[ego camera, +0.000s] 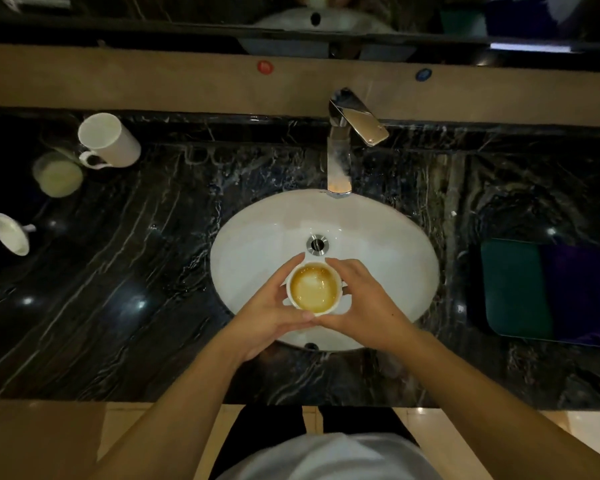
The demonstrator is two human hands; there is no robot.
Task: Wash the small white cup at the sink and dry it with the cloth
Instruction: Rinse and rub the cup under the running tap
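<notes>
The small white cup (314,287), stained brown inside, is held upright over the near half of the white oval sink (257,237). My left hand (269,313) wraps its left side and my right hand (362,306) wraps its right side, fingertips meeting under the near rim. The chrome faucet (340,168) stands behind the basin, and no water is visible from its spout. A folded green and purple cloth (548,292) lies on the counter to the right of the sink.
On the dark marble counter (136,289) at the left stand a tall white mug (108,140), a glass of pale liquid (58,174) and another small white cup (11,233). The drain (317,244) sits just beyond the held cup.
</notes>
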